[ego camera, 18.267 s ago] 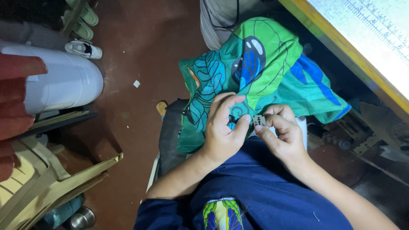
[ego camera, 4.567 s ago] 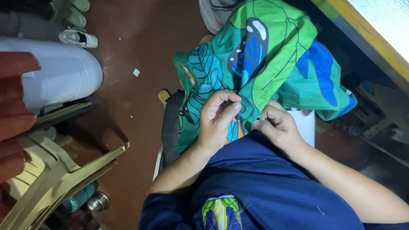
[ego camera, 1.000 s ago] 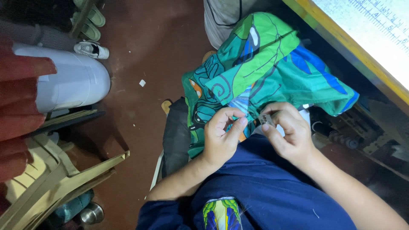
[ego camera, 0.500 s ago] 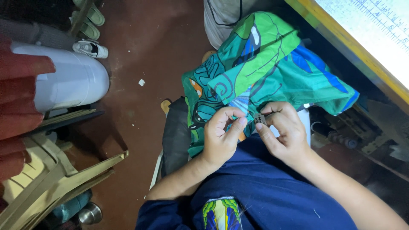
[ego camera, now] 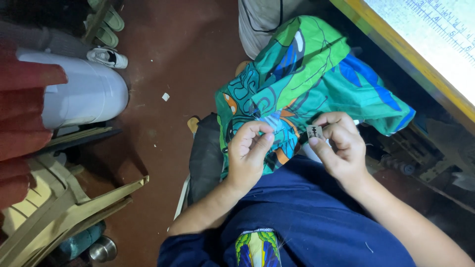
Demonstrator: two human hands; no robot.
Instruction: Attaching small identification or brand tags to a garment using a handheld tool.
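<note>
A green and blue printed cloth [ego camera: 307, 79] lies bunched on my lap, over my dark blue clothes. My left hand [ego camera: 250, 153] pinches a fold of that cloth between thumb and fingers. My right hand [ego camera: 341, 143] is lifted a little to the right of the fold and holds a small grey razor blade [ego camera: 314, 131] between thumb and forefinger. The blade is just off the cloth's edge.
A white rounded container [ego camera: 81, 91] lies on the reddish floor at left, with shoes [ego camera: 106, 57] behind it. Beige plastic chairs [ego camera: 59, 212] stand at lower left beside red stacked ones [ego camera: 22, 109]. A yellow-edged table [ego camera: 410, 59] runs along the upper right. A dark bag [ego camera: 205, 158] sits by my left forearm.
My right hand has pulled away from the cloth to the right, and the small blade now shows clearly between its fingers. My left hand keeps its pinch on the fold.
</note>
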